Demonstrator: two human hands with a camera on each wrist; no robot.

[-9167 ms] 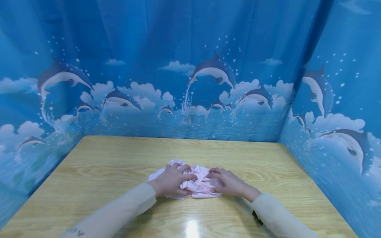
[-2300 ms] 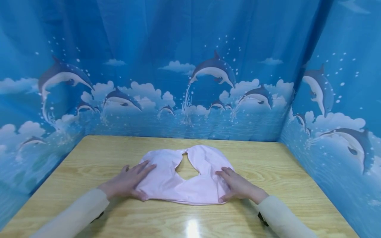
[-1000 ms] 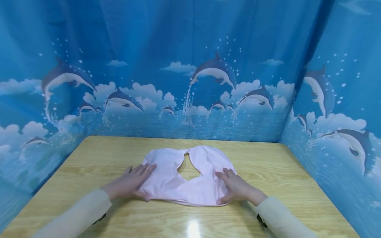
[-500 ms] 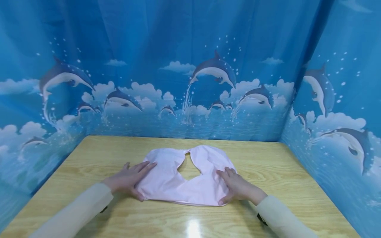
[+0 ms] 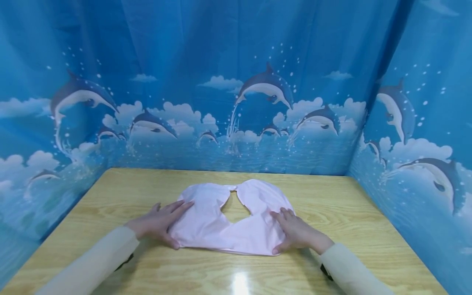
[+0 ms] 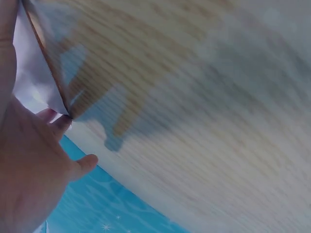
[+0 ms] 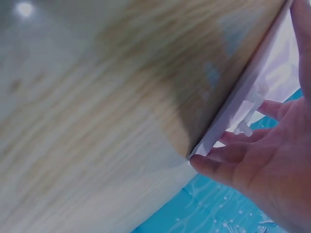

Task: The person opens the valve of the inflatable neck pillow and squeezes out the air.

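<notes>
A pale pink cloth piece lies spread flat on the table, with a keyhole-shaped opening through its middle and a nearly straight near edge. My left hand rests on its left side, fingers spread over the fabric and thumb at the near left corner. On the right side rests my right hand, fingertips on the cloth and thumb by the near right corner. In the left wrist view the cloth shows beside the fingers. In the right wrist view a narrow whitish strip of the cloth shows near the fingers.
The wooden table reflects a bright light spot near its front. Blue curtains with dolphins stand along its back, left and right sides. Both forearms wear light sleeves, with a dark band at each wrist.
Earlier the cloth was a crumpled bundle under both hands; by about two seconds ago it was spread flat and the hands had moved apart. Over the last second, hands and cloth barely shift.
</notes>
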